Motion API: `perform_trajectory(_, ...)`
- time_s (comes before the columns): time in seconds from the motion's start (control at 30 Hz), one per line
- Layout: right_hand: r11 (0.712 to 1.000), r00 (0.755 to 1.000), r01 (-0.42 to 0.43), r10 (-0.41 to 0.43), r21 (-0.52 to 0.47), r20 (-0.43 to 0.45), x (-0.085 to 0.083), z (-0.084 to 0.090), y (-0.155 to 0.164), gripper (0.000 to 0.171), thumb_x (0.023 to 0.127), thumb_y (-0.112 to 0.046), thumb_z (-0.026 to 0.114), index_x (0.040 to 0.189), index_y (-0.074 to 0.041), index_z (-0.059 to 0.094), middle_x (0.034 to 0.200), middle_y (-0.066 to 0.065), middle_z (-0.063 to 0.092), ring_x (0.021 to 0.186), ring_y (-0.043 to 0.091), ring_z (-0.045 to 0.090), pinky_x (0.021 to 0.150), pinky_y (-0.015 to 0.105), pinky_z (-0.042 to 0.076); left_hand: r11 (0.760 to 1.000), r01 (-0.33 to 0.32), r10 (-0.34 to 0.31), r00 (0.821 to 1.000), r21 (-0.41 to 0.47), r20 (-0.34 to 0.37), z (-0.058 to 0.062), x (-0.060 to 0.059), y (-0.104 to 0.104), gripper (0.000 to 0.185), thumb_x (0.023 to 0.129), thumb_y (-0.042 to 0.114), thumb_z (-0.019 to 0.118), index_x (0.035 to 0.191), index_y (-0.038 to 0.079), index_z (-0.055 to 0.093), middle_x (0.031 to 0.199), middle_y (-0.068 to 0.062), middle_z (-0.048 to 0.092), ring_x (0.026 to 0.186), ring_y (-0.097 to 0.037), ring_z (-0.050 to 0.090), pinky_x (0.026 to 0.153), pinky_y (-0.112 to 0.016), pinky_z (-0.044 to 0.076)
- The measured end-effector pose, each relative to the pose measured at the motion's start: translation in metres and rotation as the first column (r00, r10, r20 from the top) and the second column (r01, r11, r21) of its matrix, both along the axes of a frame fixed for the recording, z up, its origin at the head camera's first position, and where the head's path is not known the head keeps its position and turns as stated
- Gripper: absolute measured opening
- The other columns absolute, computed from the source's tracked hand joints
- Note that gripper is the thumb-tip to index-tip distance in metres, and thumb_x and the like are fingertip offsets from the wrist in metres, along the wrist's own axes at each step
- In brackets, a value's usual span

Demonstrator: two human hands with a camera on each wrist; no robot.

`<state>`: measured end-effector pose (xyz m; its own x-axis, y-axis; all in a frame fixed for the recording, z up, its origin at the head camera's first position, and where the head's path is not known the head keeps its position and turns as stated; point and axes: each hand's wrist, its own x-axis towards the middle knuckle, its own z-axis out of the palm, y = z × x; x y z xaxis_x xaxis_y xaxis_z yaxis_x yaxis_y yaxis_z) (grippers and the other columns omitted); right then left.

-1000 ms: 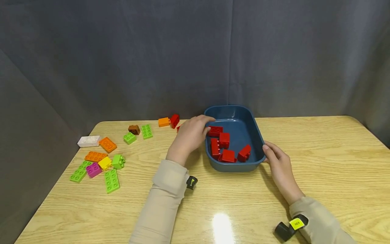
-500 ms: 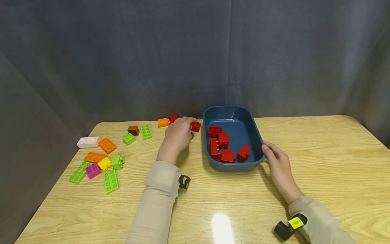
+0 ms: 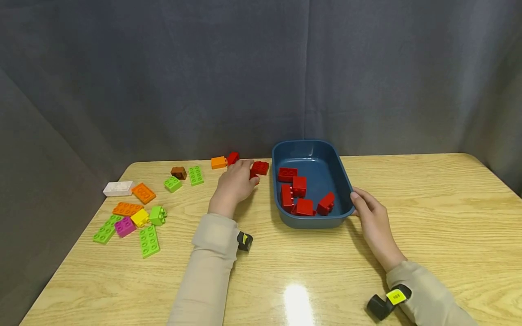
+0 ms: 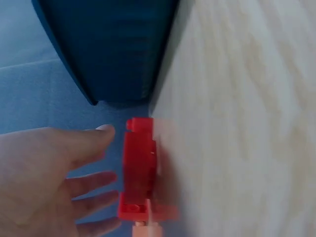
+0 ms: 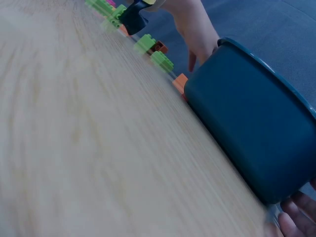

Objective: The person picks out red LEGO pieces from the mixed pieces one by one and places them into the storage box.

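Left hand [image 3: 233, 186]: fingers spread and thumb apart, close to the loose red bricks [image 3: 260, 168]; whether it touches one, I cannot tell.
Loose red bricks: at the far edge of the surface [image 3: 440, 213], left of the blue tub [image 3: 314, 222]; one sits beside an orange brick [image 3: 219, 162].
Blue tub: upright, several more red bricks [image 3: 299, 186] lying in its left and near parts.
Right hand [image 3: 372, 222]: pinches the tub's near right corner, thumb at the rim.
Right wrist label: yellow label [image 3: 396, 297] with dark characters, too small to read.
Left wrist camera [image 3: 244, 241]: black, yellow marking, unreadable.
Far left: white brick [image 3: 118, 189], purple brick [image 3: 125, 227], yellow brick [image 3: 140, 218].
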<state>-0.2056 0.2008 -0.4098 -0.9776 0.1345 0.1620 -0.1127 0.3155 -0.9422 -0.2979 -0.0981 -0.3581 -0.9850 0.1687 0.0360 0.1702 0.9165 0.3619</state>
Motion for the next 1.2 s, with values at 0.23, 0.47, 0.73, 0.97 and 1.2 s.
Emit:
perform_trajectory(0.23, 1.000, 1.000, 0.002, -0.002, 0.007, 0.006, -0.0008, 0.0010, 0.0007, 0.057, 0.105, -0.043, 0.044, 0.143, -0.001, 0.050, 0.137, 0.018, 0.054, 0.099, -0.001, 0.057, 0.082, 0.012, 0.048, 1.000, -0.023, 0.023, 0.999, 0.000, 0.048, -0.0043, -0.0033, -0.0026, 0.059, 0.100, 0.025, 0.060, 0.152, 0.009, 0.038, 0.155, -0.016, 0.034, 0.141, -0.036, 0.033, 0.111, -0.052, 0.033)
perform_trajectory(0.47, 1.000, 1.000, -0.001, 0.001, -0.002, 0.006, -0.0011, 0.0011, 0.0003, 0.057, 0.105, -0.043, 0.044, 0.143, -0.001, 0.050, 0.137, 0.018, 0.054, 0.098, -0.002, 0.057, 0.082, 0.012, 0.048, 0.998, -0.015, 0.020, 0.996, -0.059, 0.083, -0.0053, -0.0007, -0.0043, 0.062, 0.098, 0.027, 0.063, 0.153, 0.012, 0.037, 0.155, -0.018, 0.033, 0.142, -0.035, 0.029, 0.110, -0.052, 0.034)
perform_trajectory(0.73, 1.000, 1.000, -0.001, 0.001, 0.004, 0.006, -0.0008, -0.0003, 0.0007, 0.057, 0.105, -0.043, 0.044, 0.143, -0.001, 0.050, 0.137, 0.017, 0.054, 0.099, -0.002, 0.057, 0.082, 0.012, 0.048, 0.998, -0.036, 0.043, 0.990, -0.054, 0.132, -0.0040, 0.0038, -0.0039, 0.063, 0.097, 0.026, 0.064, 0.153, 0.015, 0.037, 0.154, -0.018, 0.029, 0.139, -0.036, 0.032, 0.107, -0.054, 0.036)
perform_trajectory(0.97, 1.000, 1.000, -0.007, 0.007, 0.001, 0.002, -0.0005, -0.0009, 0.0010, 0.057, 0.105, -0.043, 0.044, 0.143, -0.001, 0.050, 0.137, 0.017, 0.054, 0.098, -0.001, 0.058, 0.082, 0.013, 0.048, 0.998, -0.032, 0.040, 0.988, -0.055, 0.147, -0.0044, 0.0045, -0.0035, 0.058, 0.098, 0.021, 0.060, 0.152, 0.018, 0.040, 0.155, -0.018, 0.026, 0.137, -0.036, 0.033, 0.104, -0.053, 0.039)
perform_trajectory(1.2, 1.000, 1.000, -0.011, 0.011, -0.011, -0.001, -0.0007, -0.0003, 0.0002, 0.057, 0.105, -0.043, 0.044, 0.143, -0.001, 0.050, 0.136, 0.018, 0.055, 0.097, 0.000, 0.059, 0.082, 0.012, 0.048, 0.996, -0.059, 0.070, 0.985, -0.071, 0.158, -0.0030, 0.0065, -0.0062, 0.060, 0.095, 0.024, 0.067, 0.149, 0.017, 0.044, 0.160, -0.013, 0.019, 0.140, -0.036, 0.031, 0.104, -0.054, 0.038)
